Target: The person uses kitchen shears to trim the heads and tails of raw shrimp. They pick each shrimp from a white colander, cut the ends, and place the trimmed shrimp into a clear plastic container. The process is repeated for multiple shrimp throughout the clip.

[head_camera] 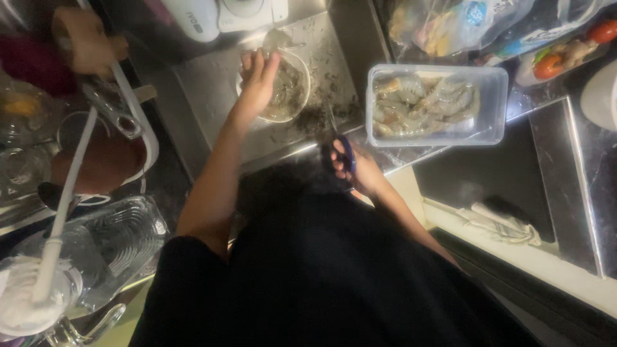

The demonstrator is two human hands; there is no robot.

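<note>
Scissors: we see blue-handled scissors (339, 151) in our right hand (360, 170), just right of the white bowl (287, 87); long axis runs away from us, blades pointing toward the steel surface (212, 96).
Right grip: fingers closed through the handles.
Left grip: left hand (257, 80) over the bowl, fingers curled; contents unclear.
Hidden: blade tips lost in dark debris.
Nearby: clear shrimp tray (437, 106) right of the bowl.

Left hand (259, 80) reaches forward, fingers curled; right hand (360, 170) apparently closed in a grip, drawn near the body.

Blue-handled scissors (339, 149); white bowl (290, 88) of shrimp
</note>
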